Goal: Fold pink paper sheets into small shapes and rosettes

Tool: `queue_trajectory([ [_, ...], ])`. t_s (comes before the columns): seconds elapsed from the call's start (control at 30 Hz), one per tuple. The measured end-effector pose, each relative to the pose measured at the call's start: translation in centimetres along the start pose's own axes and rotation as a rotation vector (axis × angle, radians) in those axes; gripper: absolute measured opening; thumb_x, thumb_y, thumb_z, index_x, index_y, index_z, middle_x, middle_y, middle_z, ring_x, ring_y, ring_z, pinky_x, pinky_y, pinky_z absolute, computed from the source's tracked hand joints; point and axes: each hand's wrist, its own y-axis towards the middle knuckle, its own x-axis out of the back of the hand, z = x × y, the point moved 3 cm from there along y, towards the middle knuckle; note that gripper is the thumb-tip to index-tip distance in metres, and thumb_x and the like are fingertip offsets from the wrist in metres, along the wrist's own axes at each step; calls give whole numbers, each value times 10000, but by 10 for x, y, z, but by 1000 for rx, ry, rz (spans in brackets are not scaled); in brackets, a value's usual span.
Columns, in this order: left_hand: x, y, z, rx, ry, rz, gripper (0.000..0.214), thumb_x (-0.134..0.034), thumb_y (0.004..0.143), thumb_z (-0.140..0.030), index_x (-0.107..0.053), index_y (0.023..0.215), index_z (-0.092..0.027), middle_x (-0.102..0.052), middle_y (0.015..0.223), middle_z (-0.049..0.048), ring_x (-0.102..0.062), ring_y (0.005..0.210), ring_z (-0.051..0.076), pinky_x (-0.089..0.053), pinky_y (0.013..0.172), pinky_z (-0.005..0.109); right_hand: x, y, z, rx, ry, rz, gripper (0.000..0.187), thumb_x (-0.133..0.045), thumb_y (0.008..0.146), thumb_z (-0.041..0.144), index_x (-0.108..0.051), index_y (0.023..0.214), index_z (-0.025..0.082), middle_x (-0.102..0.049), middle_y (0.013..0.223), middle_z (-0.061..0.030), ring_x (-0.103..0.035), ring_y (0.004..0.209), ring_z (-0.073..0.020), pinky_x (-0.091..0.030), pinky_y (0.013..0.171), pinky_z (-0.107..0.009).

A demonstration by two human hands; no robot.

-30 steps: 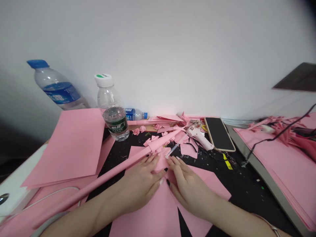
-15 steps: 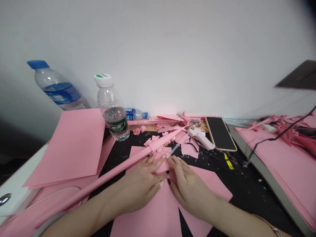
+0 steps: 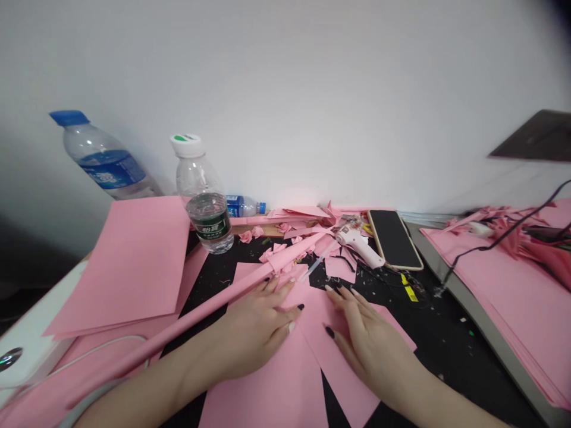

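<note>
Sheets of pink paper (image 3: pixel 281 392) lie overlapping in front of me on the black tabletop. My left hand (image 3: pixel 256 330) rests on them with its fingers stretched out, just below a long rolled pink paper tube (image 3: pixel 209 306). To its right, my right hand (image 3: pixel 368 333) lies open and palm down on the paper, fingers apart. A glue gun (image 3: pixel 360 245) with a clear stick toward me sits beyond the hands. Small folded paper roses (image 3: pixel 246 236) and pink scraps gather behind the tube.
A half-full water bottle (image 3: pixel 207 220) stands at the back left; a blue-capped bottle (image 3: pixel 109 160) leans at the wall and a smaller bottle (image 3: pixel 245 206) lies flat. A phone (image 3: pixel 395 238) and a pink paper stack (image 3: pixel 521 321) are at the right. A dark cable (image 3: pixel 486 246) crosses there.
My right hand has slid to the right, away from my left hand, across the paper. My left hand has stayed nearly in place.
</note>
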Motion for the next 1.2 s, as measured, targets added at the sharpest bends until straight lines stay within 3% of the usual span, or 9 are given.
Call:
queue_trajectory([
  [0.33, 2, 0, 0, -2, -13, 2, 369, -309, 940, -248, -565, 1204, -271, -228, 1492, 43, -266, 1344, 246, -271, 1084, 448, 9, -41, -24, -103, -194, -36, 449, -326, 910, 294, -440, 1229, 0, -600, 1138, -243, -595, 1043, -317, -550, 791, -435],
  [0.47, 2, 0, -1, 30, -26, 29, 365, -321, 934, -250, -573, 1198, -270, -219, 1494, 43, -261, 1345, 257, -257, 1089, 448, 19, -48, -31, -147, -239, -45, 393, -297, 919, 299, -572, 1036, 45, -631, 1057, -241, -585, 1043, -340, -524, 802, -469],
  [0.57, 2, 1, -1, 29, -31, 41, 363, -332, 928, -245, -578, 1194, -265, -203, 1497, 38, -254, 1346, 267, -240, 1096, 447, 32, -34, -33, -156, -173, -47, 290, -366, 904, 273, -611, 959, 129, -653, 1037, -165, -563, 1072, -321, -487, 851, -478],
  [0.67, 1, 1, -2, 22, -21, 32, 368, -336, 924, -246, -574, 1205, -257, -195, 1498, 42, -254, 1345, 274, -238, 1096, 449, 43, 2, -27, -139, -51, -151, 222, -439, 878, 189, -612, 1015, 164, -673, 966, -103, -619, 916, -244, -505, 783, -394],
  [0.73, 1, 1, -2, 20, -6, 20, 370, -334, 924, -246, -579, 1201, -249, -218, 1492, 56, -266, 1341, 274, -241, 1094, 450, 40, 31, -18, -22, 14, -99, 248, -450, 864, 126, -608, 1048, 174, -665, 1006, -88, -614, 894, -217, -499, 774, -360],
  [0.8, 0, 1, -2, 21, 11, 8, 372, -325, 926, -247, -584, 1195, -240, -260, 1479, 77, -285, 1334, 272, -248, 1089, 450, 31, 56, -6, 119, 36, -57, 296, -473, 840, 88, -591, 1099, 169, -592, 1184, -103, -583, 983, -226, -482, 822, -358],
  [0.87, -1, 1, -2, 14, 25, -1, 374, -317, 930, -249, -589, 1185, -227, -292, 1467, 100, -297, 1331, 266, -263, 1082, 443, 19, 73, 1, 168, 32, -31, 304, -496, 825, 77, -585, 1109, 141, -598, 1164, -123, -580, 974, -236, -483, 801, -355],
  [1.0, 0, -1, -2, -29, 37, -26, 360, -322, 927, -230, -610, 1142, -206, -328, 1454, 105, -318, 1325, 241, -263, 1085, 420, 1, 82, 4, 173, 43, 1, 179, -507, 824, 62, -626, 945, 119, -656, 940, -103, -588, 875, -223, -464, 780, -336],
  [1.2, 1, -1, -2, -17, 47, -45, 357, -344, 916, -232, -607, 1157, -220, -341, 1447, 108, -365, 1296, 276, -274, 1071, 457, 5, 82, -2, 117, 69, -33, 190, -493, 809, 43, -601, 935, 136, -641, 927, -75, -579, 821, -203, -427, 692, -290],
])
